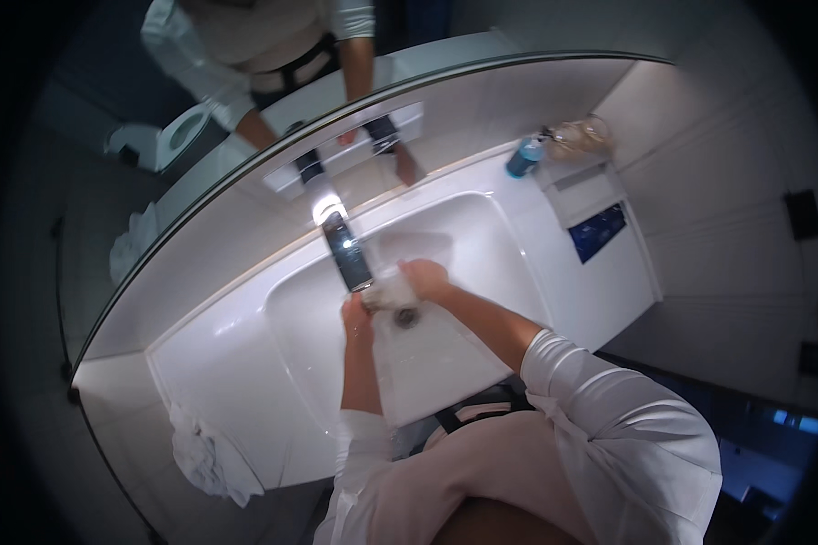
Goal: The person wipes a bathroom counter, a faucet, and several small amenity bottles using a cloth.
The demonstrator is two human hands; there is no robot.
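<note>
Both of my hands are over the white washbasin (480, 272), just in front of the dark, shiny tap (347, 255). Between them is a pale, soft-looking item (393, 289), probably a wet cloth, blurred by motion. My left hand (356, 315) grips its left end close below the spout. The other end is in my right hand (426, 278), farther right and slightly higher in the picture. Below the item, the round drain (405, 317) is partly visible. Most of my fingers are blurred or hidden.
A blue soap bottle (525, 158) stands at the counter's back right, beside a crumpled translucent bag (579, 138). Nearby are a white tissue box (576, 187) and a dark blue packet (598, 231). A crumpled white towel (211, 456) hangs over the left front edge. A mirror (245, 109) spans the back.
</note>
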